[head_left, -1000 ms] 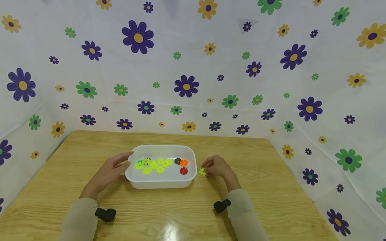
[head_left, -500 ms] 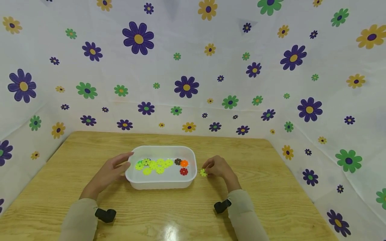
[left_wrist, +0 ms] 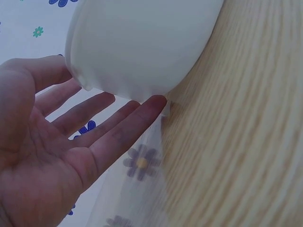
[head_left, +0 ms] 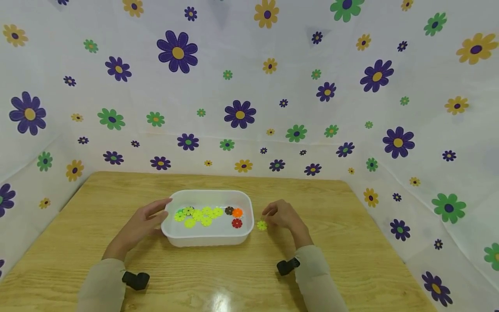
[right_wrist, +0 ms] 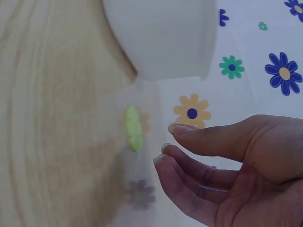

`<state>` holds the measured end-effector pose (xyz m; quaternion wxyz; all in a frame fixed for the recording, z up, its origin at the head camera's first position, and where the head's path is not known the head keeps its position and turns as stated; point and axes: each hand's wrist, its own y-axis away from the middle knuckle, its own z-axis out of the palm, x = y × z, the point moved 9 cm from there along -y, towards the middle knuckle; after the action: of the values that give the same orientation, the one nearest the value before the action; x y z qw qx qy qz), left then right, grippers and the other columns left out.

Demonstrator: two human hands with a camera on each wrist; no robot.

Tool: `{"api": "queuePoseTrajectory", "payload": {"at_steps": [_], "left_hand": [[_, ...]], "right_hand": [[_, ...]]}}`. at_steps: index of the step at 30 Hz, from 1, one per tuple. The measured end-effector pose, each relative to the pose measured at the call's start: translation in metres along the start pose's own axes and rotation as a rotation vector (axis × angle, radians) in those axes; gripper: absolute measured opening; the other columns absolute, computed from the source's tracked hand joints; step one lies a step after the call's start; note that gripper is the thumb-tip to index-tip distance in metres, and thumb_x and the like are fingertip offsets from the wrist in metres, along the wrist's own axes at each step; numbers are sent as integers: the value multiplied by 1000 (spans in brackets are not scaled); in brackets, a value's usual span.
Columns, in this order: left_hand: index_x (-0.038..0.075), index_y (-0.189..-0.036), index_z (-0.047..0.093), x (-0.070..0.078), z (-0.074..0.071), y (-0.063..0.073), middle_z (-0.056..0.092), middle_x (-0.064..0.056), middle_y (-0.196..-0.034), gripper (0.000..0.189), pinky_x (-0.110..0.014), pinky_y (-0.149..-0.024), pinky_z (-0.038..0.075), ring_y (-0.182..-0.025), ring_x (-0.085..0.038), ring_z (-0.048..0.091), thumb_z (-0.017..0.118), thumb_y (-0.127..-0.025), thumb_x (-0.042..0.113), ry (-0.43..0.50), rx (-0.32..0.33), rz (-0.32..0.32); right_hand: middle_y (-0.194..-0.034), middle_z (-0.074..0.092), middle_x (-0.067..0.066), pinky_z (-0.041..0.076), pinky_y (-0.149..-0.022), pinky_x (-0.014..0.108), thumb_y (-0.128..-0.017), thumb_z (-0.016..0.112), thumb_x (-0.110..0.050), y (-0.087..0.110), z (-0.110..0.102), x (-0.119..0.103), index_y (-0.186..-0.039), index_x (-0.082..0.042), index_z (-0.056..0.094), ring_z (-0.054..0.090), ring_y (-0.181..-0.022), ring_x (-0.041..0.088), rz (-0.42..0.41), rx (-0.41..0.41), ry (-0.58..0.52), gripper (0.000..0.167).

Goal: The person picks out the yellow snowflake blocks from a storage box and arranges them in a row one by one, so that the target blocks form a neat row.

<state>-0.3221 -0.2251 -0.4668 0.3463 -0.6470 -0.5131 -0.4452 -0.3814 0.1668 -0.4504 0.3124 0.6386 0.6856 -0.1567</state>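
Note:
A white plastic tray (head_left: 206, 239) stands on the table, holding several yellow-green notched discs (head_left: 198, 215). At its right end lie a brown disc (head_left: 229, 210), an orange disc (head_left: 237, 212) and a red disc (head_left: 236, 223). My left hand (head_left: 138, 223) touches the tray's left end with fairly straight fingers (left_wrist: 128, 127). To the right of the tray, one yellow-green disc (head_left: 262, 225) lies flat on the wood. My right hand (head_left: 283, 216) hovers beside that disc, a gap showing between its thumb and loosely bent fingers in the right wrist view. Nothing is held there.
The wooden table (head_left: 218, 277) extends around the tray, with light glare near its front. White flower-printed cloth (head_left: 249, 86) hangs behind it and along both sides. Dark wrist cameras sit at both cuffs, the left camera (head_left: 135, 281) and the right camera (head_left: 287, 266).
My right fingers have let go of the yellow-green disc, which now lies on the table. The left hand and tray have kept their places; the head view has shifted slightly.

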Motion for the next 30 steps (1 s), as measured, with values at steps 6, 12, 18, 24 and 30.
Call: {"api": "queuePoseTrajectory", "payload": {"at_steps": [6,12,18,24,30], "left_hand": [[13,-162,33,0,-1,1,25,-23,-170,62,-51,-100,60,-149,-54,36,52,-109,38,0,-1,2],[13,-162,32,-1,0,0,25,-23,-170,62,-50,-98,61,-148,-54,37,52,-109,37,9,1,-5],[13,-162,33,-2,1,-1,26,-24,-169,61,-48,-97,62,-147,-55,38,52,-109,36,10,0,6],[14,-162,33,-3,0,-1,25,-24,-169,61,-50,-98,61,-148,-55,36,52,-109,36,6,0,0],[13,-162,32,-2,0,-1,25,-24,-169,61,-53,-100,59,-149,-55,34,51,-109,36,-5,-2,-2]], "right_hand": [[-103,73,14,66,-79,38,-94,72,-6,5,-12,-23,-112,-1,76,72,-82,25,-69,14,-64,19],[-102,73,14,65,-85,44,-95,72,-8,5,-20,-53,-112,-1,74,73,-80,24,-119,9,-80,19],[-102,74,13,66,-80,36,-94,73,-9,5,-14,-83,-112,-3,75,75,-84,29,-158,-19,-84,18],[-102,75,12,65,-80,36,-94,73,-9,0,3,-110,-112,-2,76,73,-78,22,-206,-77,-78,19],[-99,76,12,65,-84,38,-94,73,-7,-7,32,-129,-110,-3,77,74,-87,33,-252,-155,-58,17]]}}
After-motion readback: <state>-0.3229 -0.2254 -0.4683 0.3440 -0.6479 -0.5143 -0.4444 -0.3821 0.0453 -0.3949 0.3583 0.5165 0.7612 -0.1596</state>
